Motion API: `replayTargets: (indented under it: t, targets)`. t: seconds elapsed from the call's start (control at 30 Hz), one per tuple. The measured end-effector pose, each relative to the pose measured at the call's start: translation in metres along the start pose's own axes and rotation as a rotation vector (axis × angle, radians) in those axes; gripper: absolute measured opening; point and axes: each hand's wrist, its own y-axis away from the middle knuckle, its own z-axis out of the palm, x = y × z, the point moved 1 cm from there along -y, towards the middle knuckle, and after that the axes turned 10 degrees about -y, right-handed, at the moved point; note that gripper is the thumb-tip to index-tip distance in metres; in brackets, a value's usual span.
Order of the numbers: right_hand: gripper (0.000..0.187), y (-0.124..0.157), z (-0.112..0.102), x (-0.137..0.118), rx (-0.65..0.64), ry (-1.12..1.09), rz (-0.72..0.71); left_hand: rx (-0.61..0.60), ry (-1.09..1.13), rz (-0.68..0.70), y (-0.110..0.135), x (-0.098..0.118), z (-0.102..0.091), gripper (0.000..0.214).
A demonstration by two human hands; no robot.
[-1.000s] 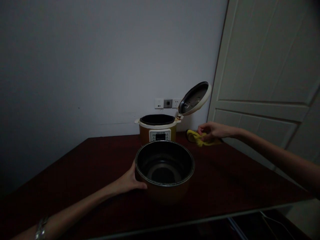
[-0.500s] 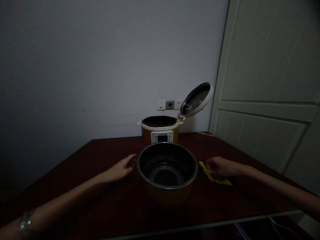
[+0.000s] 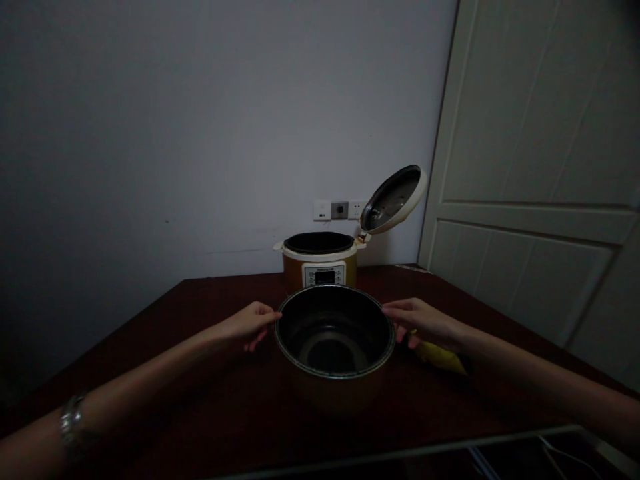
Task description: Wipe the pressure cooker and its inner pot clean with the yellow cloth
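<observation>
A dark inner pot (image 3: pixel 334 373) stands on the dark red table (image 3: pixel 210 400) right in front of me. My left hand (image 3: pixel 247 325) touches its left rim, thumb and fingers pinching the edge. On the opposite side my right hand (image 3: pixel 420 321) has its fingertips at the right rim. A yellow cloth (image 3: pixel 440 356) lies on the table under my right wrist, let go. Behind the pot is an orange rice cooker (image 3: pixel 320 263) with its lid (image 3: pixel 393 198) swung up and open.
A white wall with an outlet strip (image 3: pixel 339 209) rises behind the cooker. A pale panelled door (image 3: pixel 540 180) fills the right side. The table's near edge (image 3: pixel 400 450) has a light strip, with a cable below at the right.
My right hand carried the yellow cloth from beside the cooker to the pot's right, dropped it, and reached the rim. My left hand slid from the pot's side up to its left rim.
</observation>
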Motion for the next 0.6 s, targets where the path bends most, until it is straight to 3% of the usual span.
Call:
replayTargets:
  t: [0.37, 0.47, 0.6]
  targets:
    - [0.029, -0.001, 0.002, -0.005, 0.07, -0.091, 0.003, 0.081, 0.108, 0.034, 0.008, 0.004, 0.003, 0.051]
    - [0.028, 0.005, -0.002, -0.02, 0.057, -0.14, -0.039, 0.131, 0.126, 0.032, 0.022, 0.019, -0.01, 0.048]
    - [0.022, 0.017, -0.01, -0.065, 0.09, -0.152, -0.127, 0.179, 0.178, 0.047, 0.044, 0.053, -0.041, 0.047]
